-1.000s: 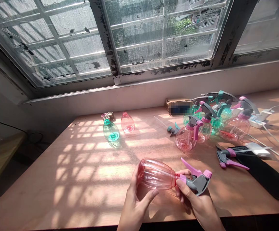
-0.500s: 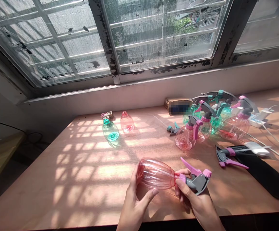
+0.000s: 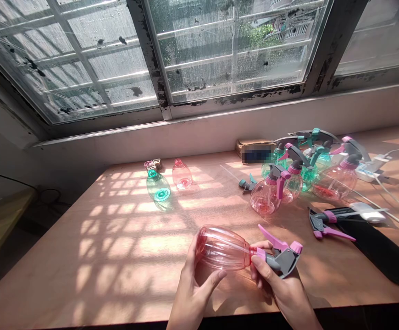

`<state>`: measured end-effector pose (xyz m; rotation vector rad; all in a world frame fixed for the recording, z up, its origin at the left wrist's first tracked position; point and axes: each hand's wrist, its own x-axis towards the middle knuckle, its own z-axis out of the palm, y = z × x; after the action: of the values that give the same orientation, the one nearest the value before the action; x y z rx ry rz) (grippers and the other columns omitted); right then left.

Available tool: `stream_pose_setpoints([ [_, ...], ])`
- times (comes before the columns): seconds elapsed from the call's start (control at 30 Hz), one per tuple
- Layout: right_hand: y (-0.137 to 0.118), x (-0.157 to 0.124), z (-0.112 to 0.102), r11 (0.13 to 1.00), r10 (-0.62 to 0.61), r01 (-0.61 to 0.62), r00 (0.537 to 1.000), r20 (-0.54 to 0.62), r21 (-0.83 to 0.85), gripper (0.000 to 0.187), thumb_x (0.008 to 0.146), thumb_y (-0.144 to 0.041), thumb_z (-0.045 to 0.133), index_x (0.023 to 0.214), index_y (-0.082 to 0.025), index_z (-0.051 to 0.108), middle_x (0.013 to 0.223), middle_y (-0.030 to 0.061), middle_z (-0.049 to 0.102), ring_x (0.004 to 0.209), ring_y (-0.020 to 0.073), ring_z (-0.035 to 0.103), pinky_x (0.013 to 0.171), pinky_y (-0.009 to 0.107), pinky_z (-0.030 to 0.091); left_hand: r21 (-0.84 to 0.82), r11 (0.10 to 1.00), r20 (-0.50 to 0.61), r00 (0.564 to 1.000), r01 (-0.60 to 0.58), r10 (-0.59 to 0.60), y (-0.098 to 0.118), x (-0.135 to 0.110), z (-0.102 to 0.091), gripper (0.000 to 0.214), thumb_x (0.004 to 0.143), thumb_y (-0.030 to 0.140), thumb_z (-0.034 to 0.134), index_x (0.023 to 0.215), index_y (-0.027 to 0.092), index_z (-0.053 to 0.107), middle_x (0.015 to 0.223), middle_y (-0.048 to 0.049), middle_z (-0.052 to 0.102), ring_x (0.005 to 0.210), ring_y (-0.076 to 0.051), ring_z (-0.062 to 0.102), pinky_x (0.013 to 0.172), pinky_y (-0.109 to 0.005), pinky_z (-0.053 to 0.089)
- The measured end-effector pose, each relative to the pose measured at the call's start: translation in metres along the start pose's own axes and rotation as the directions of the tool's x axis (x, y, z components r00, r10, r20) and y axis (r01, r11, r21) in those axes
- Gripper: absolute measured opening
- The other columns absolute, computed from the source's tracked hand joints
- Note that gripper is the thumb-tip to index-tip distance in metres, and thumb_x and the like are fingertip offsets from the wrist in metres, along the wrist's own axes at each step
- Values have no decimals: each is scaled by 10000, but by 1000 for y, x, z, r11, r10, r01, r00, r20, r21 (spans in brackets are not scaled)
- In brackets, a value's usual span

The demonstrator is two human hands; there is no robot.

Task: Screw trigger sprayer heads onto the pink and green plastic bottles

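A pink see-through spray bottle [image 3: 223, 248] lies sideways in both my hands above the wooden table [image 3: 124, 256]. My left hand [image 3: 194, 288] wraps round its body, thumb across the front. My right hand [image 3: 278, 288] grips the neck, where the grey and pink trigger head [image 3: 282, 256] sits on the bottle, its pink lever pointing up and left.
A green bottle [image 3: 158, 187] and a pink bottle [image 3: 182, 174] without heads lie at the back left. Several finished spray bottles [image 3: 289, 176] are heaped at the back right. A loose trigger head [image 3: 326, 223] lies by a black mat [image 3: 378, 247]. White cables [image 3: 388, 192] run at the far right.
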<state>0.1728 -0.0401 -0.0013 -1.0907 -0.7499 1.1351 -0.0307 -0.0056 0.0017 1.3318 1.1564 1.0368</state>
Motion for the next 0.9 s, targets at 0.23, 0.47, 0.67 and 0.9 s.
stream_pose_setpoints([
  [0.23,-3,0,2,1000,6,-6,1000,-16,-17,381,853,-543,866,998,-234,695,614,-28,666,469,124,549,433,206,429,-4,1000,20,1000,-22,22,-5,2,-2,816,903,451,808,1617,371,421,1741,-60,401,1601,-340,363,1316,-494,298],
  [0.47,-2,0,0,1000,13,-12,1000,8,-24,382,884,-562,831,975,-228,670,612,-28,659,453,119,536,427,212,420,3,998,1,998,-55,55,-5,1,-3,832,892,425,829,1611,389,412,1721,-63,429,1578,-342,401,1311,-503,310],
  [0.67,-2,1,0,999,17,-17,1000,0,-35,396,863,-570,845,951,-231,660,601,-23,666,455,141,554,441,237,439,10,999,1,1000,-31,31,2,3,-1,840,871,433,844,1598,374,427,1675,-83,488,1530,-359,470,1285,-516,354],
  [0.9,-2,1,0,999,-3,3,1000,12,-41,381,885,-568,829,936,-234,653,592,-33,666,467,122,570,476,214,458,-56,997,3,999,-54,54,-2,2,-1,823,853,421,868,1565,396,454,1659,-65,491,1533,-351,457,1291,-496,343],
])
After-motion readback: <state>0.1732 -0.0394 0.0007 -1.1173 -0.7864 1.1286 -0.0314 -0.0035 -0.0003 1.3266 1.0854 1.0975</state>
